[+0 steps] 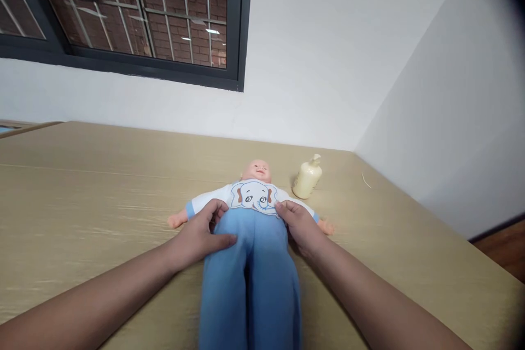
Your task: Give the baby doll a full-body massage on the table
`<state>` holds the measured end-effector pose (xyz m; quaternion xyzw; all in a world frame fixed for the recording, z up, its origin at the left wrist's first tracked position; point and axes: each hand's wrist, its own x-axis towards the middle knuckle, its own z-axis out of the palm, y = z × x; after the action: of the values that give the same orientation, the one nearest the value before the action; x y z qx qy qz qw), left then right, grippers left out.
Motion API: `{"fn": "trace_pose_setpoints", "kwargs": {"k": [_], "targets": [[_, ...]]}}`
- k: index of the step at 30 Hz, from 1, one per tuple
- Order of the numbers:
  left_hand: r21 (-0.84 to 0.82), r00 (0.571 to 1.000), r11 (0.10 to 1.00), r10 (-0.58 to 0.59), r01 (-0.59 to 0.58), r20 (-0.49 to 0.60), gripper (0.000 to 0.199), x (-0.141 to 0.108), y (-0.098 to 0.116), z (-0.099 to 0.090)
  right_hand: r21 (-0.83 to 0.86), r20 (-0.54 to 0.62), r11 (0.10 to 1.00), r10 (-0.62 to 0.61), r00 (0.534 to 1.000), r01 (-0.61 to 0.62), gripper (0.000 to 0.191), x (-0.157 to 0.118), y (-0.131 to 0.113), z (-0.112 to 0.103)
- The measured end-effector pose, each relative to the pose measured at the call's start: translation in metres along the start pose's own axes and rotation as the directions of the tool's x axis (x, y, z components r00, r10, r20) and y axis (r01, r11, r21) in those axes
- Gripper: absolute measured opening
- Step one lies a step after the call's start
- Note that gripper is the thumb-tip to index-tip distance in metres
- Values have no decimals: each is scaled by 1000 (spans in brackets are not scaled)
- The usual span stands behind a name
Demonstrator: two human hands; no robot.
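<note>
A baby doll (257, 169) lies on its back, its head toward the wall and its arms spread. It wears a white shirt with blue cuffs and an elephant face panel (255, 197) at the front, above blue trousers (250, 262). My left hand (209, 229) is at the waist on the left, thumb across the trousers and fingers curled at the side. On the other side, my right hand (299, 224) is closed at the waist, its thumb at the panel's lower right corner. The fingertips of both hands are partly hidden.
Just right of the doll's head stands a cream pump bottle (307, 179). A thin pale strip (366, 180) lies farther right on the wooden table (102, 191). Behind are a white wall (307, 65) and a dark-framed, barred window (238, 22).
</note>
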<state>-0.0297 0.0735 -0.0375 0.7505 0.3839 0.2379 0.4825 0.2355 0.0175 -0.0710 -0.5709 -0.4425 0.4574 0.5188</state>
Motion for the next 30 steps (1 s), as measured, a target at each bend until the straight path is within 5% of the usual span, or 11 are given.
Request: {"fn": "trace_pose_setpoints", "kwargs": {"k": [2,10,16,30], "targets": [[11,999,999,40,-40,24,32,0,-1,-2,-2,30,1000,28,999,-28,51,-3,-4,1],[145,999,989,18,-12,-36,47,-1,1,0,-135,140,988,89,986,-70,47,-18,-20,0],[97,999,995,-7,11,-45,49,0,5,0,52,190,985,152,970,-165,43,-18,-20,1],[214,995,977,47,-28,-85,45,0,2,-2,258,290,957,54,955,-132,32,-11,-9,-6]]}}
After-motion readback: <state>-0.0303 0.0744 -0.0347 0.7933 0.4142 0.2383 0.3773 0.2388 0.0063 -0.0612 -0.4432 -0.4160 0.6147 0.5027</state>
